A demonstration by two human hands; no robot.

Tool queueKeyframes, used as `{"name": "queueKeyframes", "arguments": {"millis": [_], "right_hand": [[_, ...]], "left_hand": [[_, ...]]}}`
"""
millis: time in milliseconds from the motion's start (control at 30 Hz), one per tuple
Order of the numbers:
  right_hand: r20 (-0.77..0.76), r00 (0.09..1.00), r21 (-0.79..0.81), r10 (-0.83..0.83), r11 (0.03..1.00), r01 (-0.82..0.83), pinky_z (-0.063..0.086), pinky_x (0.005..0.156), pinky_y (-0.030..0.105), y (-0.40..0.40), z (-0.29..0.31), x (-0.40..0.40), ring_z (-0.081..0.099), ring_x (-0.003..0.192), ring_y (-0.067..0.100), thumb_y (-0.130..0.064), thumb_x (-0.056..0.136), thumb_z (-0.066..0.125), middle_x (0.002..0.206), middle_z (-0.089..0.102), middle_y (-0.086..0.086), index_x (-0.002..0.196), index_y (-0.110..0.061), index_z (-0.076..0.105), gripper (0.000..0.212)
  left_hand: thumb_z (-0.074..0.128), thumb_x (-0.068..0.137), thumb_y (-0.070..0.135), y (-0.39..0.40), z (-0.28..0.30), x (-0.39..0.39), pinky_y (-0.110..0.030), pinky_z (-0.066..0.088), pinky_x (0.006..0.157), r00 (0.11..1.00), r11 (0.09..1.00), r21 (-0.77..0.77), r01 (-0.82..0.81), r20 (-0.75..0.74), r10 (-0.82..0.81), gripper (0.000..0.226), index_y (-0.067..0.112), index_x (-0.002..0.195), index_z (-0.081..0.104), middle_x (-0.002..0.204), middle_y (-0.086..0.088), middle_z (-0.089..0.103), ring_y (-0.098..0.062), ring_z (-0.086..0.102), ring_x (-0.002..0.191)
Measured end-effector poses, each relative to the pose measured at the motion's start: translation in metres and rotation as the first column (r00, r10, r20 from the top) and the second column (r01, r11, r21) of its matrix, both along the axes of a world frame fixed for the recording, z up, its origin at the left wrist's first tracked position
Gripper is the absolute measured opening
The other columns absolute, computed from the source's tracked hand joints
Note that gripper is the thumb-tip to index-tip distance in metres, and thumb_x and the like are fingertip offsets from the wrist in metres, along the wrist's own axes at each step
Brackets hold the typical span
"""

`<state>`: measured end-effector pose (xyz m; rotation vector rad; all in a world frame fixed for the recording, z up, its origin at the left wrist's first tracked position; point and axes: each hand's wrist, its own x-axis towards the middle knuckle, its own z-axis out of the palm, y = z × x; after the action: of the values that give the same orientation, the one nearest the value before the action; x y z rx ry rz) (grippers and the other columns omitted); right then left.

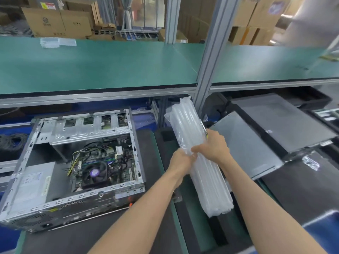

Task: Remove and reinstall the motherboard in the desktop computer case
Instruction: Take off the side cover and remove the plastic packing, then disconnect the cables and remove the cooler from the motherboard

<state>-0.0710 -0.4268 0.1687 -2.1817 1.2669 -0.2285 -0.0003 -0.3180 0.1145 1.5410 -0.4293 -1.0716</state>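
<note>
Green shelf point(110, 66) spans the far side and hides the table's back edge; cartons beyond it are blurred. Desktop case point(73, 165) lies open on its side, near left on the table point(146, 235), cut by no edge. Motherboard point(102, 162) sits inside, partly covered by cables and the cooler fan point(94, 174). Right of the case, my left hand point(181, 160) and right hand point(213, 145) both grip an air-column packing sleeve point(198, 162); my fingertips are hidden behind it.
</note>
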Motion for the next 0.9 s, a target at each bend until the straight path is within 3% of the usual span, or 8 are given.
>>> {"name": "queueKeyframes", "arguments": {"millis": [267,400,533,600,667,733,800,900], "right_hand": [[-0.186,0.981,-0.107,-0.046,0.994,0.026,0.039,0.057,0.031,-0.047,-0.038,-0.024,0.056,0.075,0.020,-0.034,0.067,0.077,0.086,0.058,0.000,0.087,-0.022,0.046,0.039],[-0.285,0.957,-0.166,-0.056,0.986,0.008,0.037,0.054,0.031,-0.073,-0.062,-0.030,0.052,0.069,0.019,-0.031,0.070,0.074,0.084,0.053,0.000,0.087,-0.022,0.043,0.036],[-0.345,0.934,-0.179,-0.089,0.983,0.027,0.033,0.051,0.030,-0.098,-0.097,-0.037,0.049,0.065,0.017,-0.030,0.072,0.072,0.082,0.050,-0.002,0.088,-0.022,0.042,0.035],[-0.385,0.919,-0.157,-0.089,0.987,0.029,0.034,0.052,0.030,-0.107,-0.118,-0.038,0.048,0.065,0.017,-0.031,0.073,0.070,0.081,0.048,-0.002,0.089,-0.022,0.041,0.035],[-0.415,0.907,-0.092,-0.070,0.995,0.034,0.040,0.059,0.033,-0.112,-0.140,-0.036,0.052,0.073,0.021,-0.036,0.074,0.071,0.085,0.047,-0.002,0.094,-0.022,0.042,0.038],[-0.423,0.905,-0.025,-0.038,0.999,0.031,0.044,0.069,0.037,-0.112,-0.162,-0.032,0.057,0.090,0.029,-0.045,0.075,0.073,0.096,0.051,-0.001,0.103,-0.021,0.044,0.047],[-0.418,0.908,0.008,-0.008,1.000,0.012,0.041,0.074,0.039,-0.110,-0.182,-0.026,0.059,0.106,0.034,-0.051,0.078,0.070,0.109,0.054,0.007,0.115,-0.020,0.047,0.053],[-0.400,0.917,-0.022,-0.003,1.000,-0.007,0.039,0.073,0.040,-0.108,-0.198,-0.017,0.058,0.110,0.039,-0.046,0.087,0.062,0.115,0.060,0.014,0.109,-0.016,0.046,0.041]], "left_hand": [[0.067,0.093,0.027,-0.048,-0.041,-0.027,-0.048,0.058,0.090,0.999,0.999,0.042,0.031,-0.032,-0.030,0.036,0.026,0.123,0.047,0.112,-0.009,0.068,-0.023,0.068,0.103],[0.067,0.093,0.022,-0.071,-0.065,-0.034,-0.038,0.056,0.095,0.994,0.992,0.067,0.103,-0.044,-0.100,0.033,0.043,0.107,0.046,0.107,-0.002,0.071,-0.014,0.069,0.100],[0.060,0.093,0.006,-0.090,-0.087,-0.037,-0.028,0.052,0.092,0.975,0.973,0.082,0.215,-0.082,-0.208,0.038,0.030,0.123,0.056,0.106,0.006,0.073,-0.009,0.067,0.098],[0.055,0.091,0.001,-0.097,-0.097,-0.038,-0.025,0.050,0.086,0.974,0.968,0.112,0.223,-0.066,-0.217,0.035,0.023,0.118,0.060,0.114,0.005,0.071,-0.011,0.063,0.099],[0.050,0.089,0.000,-0.102,-0.106,-0.039,-0.027,0.052,0.085,0.977,0.964,0.157,0.214,-0.024,-0.213,0.039,0.019,0.122,0.061,0.117,0.004,0.070,-0.014,0.063,0.101],[0.047,0.087,-0.001,-0.105,-0.112,-0.039,-0.036,0.053,0.096,0.978,0.957,0.209,0.201,0.020,-0.210,0.043,0.019,0.123,0.060,0.119,0.004,0.068,-0.018,0.063,0.109],[0.049,0.085,-0.002,-0.106,-0.118,-0.038,-0.036,0.048,0.102,0.976,0.950,0.249,0.187,0.059,-0.208,0.038,0.024,0.111,0.060,0.114,0.009,0.064,-0.016,0.059,0.112],[0.050,0.084,0.000,-0.106,-0.124,-0.039,-0.033,0.046,0.105,0.975,0.950,0.263,0.169,0.095,-0.199,0.043,0.026,0.118,0.055,0.117,0.013,0.057,-0.012,0.057,0.116]]}}
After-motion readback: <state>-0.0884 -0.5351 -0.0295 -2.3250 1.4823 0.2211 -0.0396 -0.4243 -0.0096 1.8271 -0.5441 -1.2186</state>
